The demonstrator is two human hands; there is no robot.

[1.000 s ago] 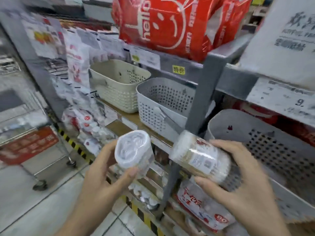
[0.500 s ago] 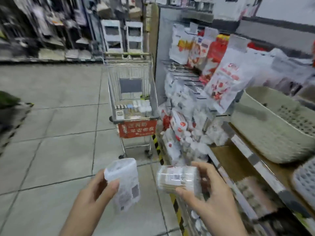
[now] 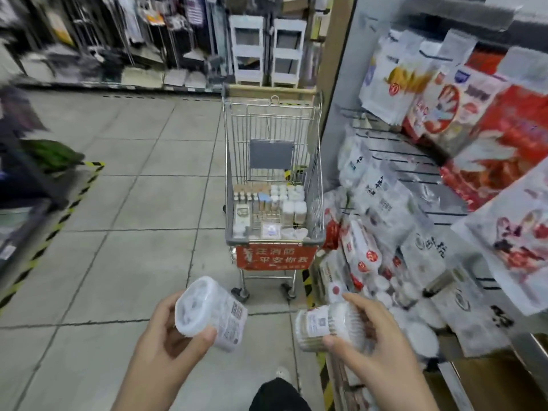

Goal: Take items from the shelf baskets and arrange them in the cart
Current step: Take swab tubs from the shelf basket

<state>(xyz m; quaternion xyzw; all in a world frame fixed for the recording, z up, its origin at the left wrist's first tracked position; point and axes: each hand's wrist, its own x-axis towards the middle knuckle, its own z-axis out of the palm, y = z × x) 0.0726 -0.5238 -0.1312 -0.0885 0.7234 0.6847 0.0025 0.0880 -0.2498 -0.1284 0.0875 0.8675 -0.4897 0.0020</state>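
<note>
Cart (image 3: 274, 161) nearer, tubs unchanged in grip.

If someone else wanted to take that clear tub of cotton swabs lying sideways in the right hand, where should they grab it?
By the free lid end of the cotton swab tub, coming from the left. It lies on its side, and the right hand wraps the other end, fingers over, thumb under.

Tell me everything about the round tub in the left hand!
The round tub is a clear plastic container with a whitish lid, packed with small white things, too blurry to name. A printed label with barcodes runs down its side. It is tilted, lid toward the camera. The left hand grips it, thumb in front, above the floor, short of the cart.
</note>
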